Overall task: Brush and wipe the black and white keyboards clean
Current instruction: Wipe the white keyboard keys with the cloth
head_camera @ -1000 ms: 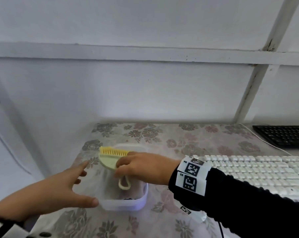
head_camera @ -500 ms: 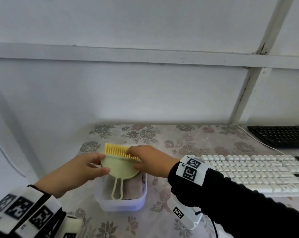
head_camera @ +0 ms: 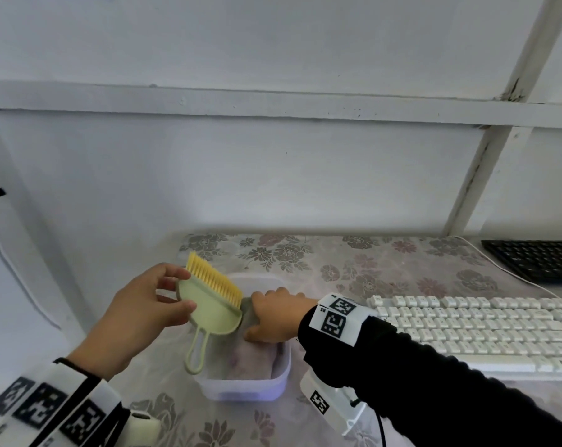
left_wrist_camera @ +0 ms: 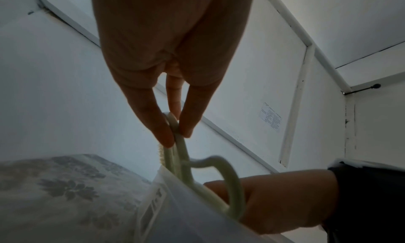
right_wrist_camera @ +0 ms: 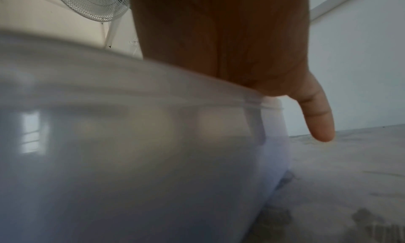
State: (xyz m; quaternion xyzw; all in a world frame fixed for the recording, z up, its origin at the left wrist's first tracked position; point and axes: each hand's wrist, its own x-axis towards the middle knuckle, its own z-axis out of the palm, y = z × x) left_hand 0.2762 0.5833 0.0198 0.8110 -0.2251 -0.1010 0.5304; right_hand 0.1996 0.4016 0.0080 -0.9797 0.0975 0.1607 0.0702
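The left hand [head_camera: 144,304] pinches the brush [head_camera: 210,304] by its flat rim above the tub [head_camera: 274,379]; it looks light and stiff, better gripped by the looped handle. The right hand [head_camera: 274,314] reaches into the tub, fingers hidden, so their state is unclear. White keyboard [head_camera: 479,330] and black keyboard [head_camera: 537,258] lie to the right.

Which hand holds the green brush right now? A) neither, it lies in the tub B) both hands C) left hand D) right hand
C: the left hand pinches the edge of the green brush above the plastic tub, while the right hand reaches down into the tub.
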